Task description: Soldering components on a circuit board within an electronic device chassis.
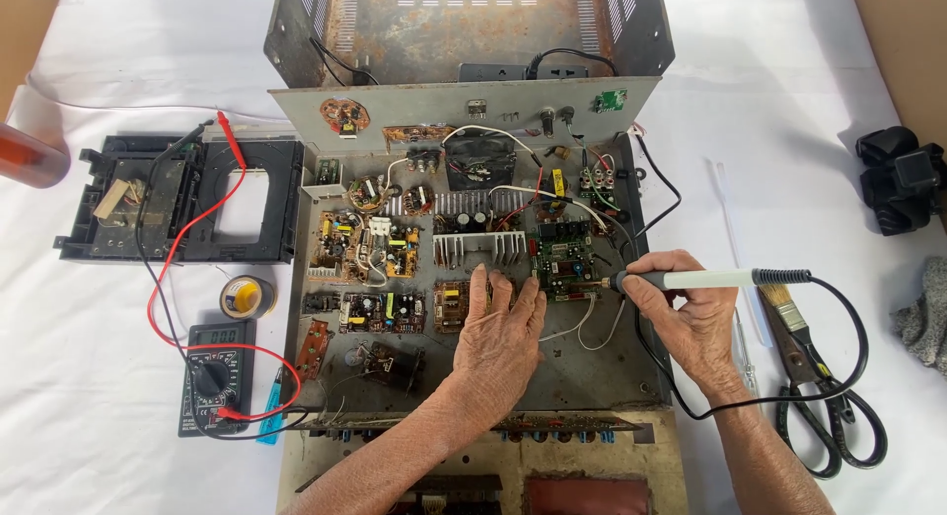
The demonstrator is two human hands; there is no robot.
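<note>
Rightward, the right hand (pixel 691 313) pinches a light, rigid soldering iron (pixel 705 278) by its white handle, tip at the fragile green circuit board (pixel 562 263); the left hand (pixel 498 332) rests open-fingered beside it.

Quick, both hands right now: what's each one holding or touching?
Left hand: open, fingers spread flat on the circuit boards, holding nothing.
Right hand: closed around the soldering iron, tip at the green board.
</note>
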